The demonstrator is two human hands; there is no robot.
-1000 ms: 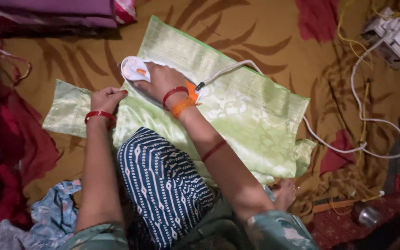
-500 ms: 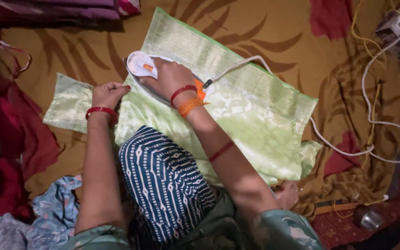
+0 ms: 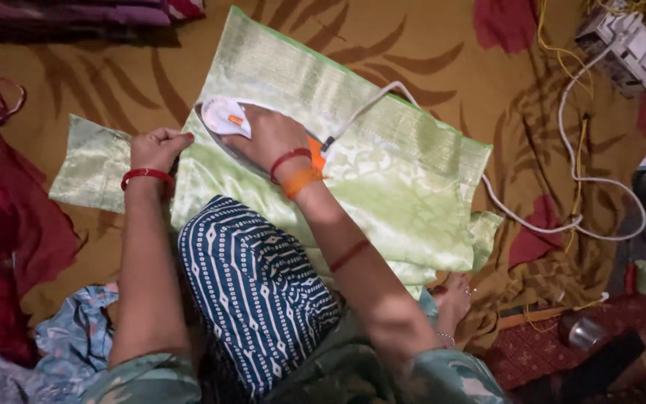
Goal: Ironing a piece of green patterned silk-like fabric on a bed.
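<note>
The right hand (image 3: pixel 272 136) is wrapped in a closed grip over the handle of a white and orange electric iron (image 3: pixel 227 120), which sits flat on a pale green shiny brocade cloth (image 3: pixel 383 187) spread over a mustard-brown floor covering with dark leaf shapes and red patches (image 3: pixel 114 82). The left hand (image 3: pixel 157 148) is curled shut, pinching the near left edge of that same cloth just beside the iron's tip and holding it taut. As far as I can judge, the pressing is partway along: the broad stretch to the right of the iron lies smooth, while the smaller flap on the left (image 3: pixel 91 161) and the folded corner at the lower right look not yet dealt with. Both forearms reach forward and down over a raised knee in blue and white patterned fabric (image 3: pixel 256 284), red bangles on each wrist, the right wrist bent over the iron. A white cord (image 3: pixel 532 221) trails from the iron's back to a white socket box (image 3: pixel 626 49) at the far right
</note>
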